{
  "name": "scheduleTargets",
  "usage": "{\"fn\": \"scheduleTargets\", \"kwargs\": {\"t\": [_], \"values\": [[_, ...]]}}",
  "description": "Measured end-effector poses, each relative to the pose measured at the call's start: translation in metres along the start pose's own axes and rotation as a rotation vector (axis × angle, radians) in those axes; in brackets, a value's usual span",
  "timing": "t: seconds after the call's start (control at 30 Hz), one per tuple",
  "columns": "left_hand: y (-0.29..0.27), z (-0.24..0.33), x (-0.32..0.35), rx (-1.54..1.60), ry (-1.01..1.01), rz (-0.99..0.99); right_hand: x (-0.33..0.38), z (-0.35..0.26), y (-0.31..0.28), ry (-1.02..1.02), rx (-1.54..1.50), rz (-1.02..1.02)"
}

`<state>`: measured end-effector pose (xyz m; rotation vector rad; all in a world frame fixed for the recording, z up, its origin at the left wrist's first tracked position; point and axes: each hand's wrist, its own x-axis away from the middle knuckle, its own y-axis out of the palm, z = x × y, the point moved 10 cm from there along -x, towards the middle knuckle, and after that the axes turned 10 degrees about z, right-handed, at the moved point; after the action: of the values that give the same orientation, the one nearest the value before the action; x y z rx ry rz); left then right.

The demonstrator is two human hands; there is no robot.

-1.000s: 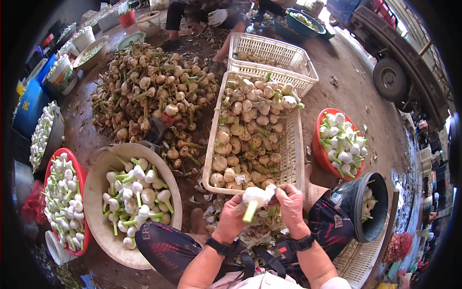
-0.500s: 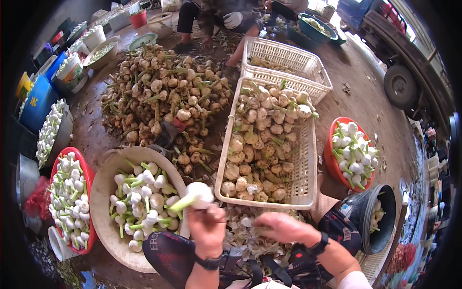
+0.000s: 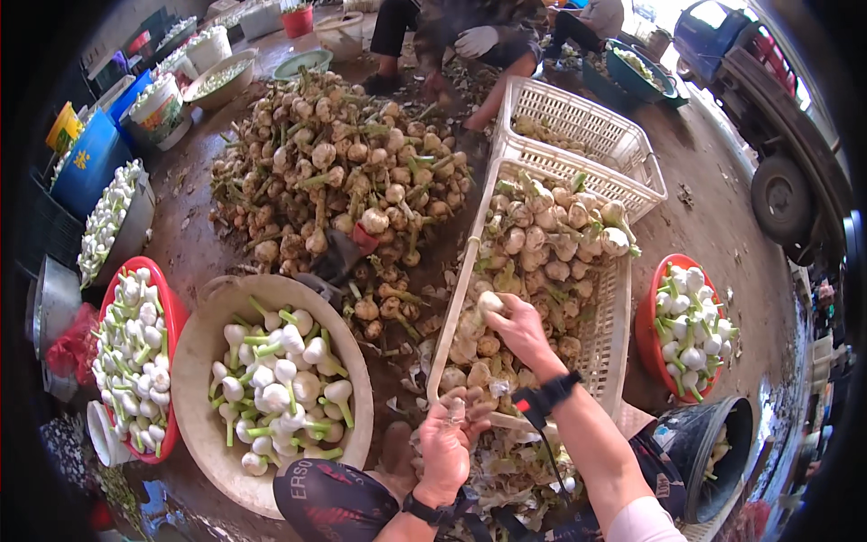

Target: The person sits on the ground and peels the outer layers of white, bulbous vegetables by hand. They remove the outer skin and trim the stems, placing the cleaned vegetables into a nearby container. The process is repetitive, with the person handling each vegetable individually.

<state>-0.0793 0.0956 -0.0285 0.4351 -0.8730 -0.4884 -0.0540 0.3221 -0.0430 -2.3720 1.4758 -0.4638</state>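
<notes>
My right hand (image 3: 526,332) reaches over the white plastic crate (image 3: 607,339) and is closed on a pale garlic bulb (image 3: 489,303) at its fingertips. Unpeeled garlic bulbs (image 3: 537,239) with cut stems fill much of that crate. Just in front of the crate's near edge is my left hand (image 3: 447,444), palm up, its fingers loosely curled and apart, with no bulb in it. A thin scrap of skin seems to cling to its fingers. Left of it stands a wide cream basin (image 3: 194,388) with peeled white garlic bulbs (image 3: 275,397) with green stems.
Dry garlic skins (image 3: 519,470) lie between my knees. A large heap of unpeeled garlic (image 3: 334,172) covers the floor ahead. Red basins (image 3: 172,312) of peeled garlic stand at both sides; a black bucket (image 3: 713,461) tips at right. Another person (image 3: 479,41) sits beyond the heap.
The peeled bulb with a green stem has left my left hand, which is now lower and to the right. My right hand has moved forward into the crate and taken hold of a bulb.
</notes>
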Motion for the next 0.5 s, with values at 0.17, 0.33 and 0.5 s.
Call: {"fn": "scheduleTargets", "kwargs": {"t": [0.17,0.33,0.5], "values": [[0.023,0.008,0.010,-0.103,-0.016,-0.122,0.122,-0.102,-0.051,-0.562,0.288,0.062],[0.046,0.005,0.030,-0.144,-0.007,-0.367,0.174,-0.076,-0.076,-0.033,-0.265,0.009],[0.059,0.017,0.056,-0.282,0.175,-0.437,0.198,-0.115,-0.094,-0.357,0.194,0.043]]}}
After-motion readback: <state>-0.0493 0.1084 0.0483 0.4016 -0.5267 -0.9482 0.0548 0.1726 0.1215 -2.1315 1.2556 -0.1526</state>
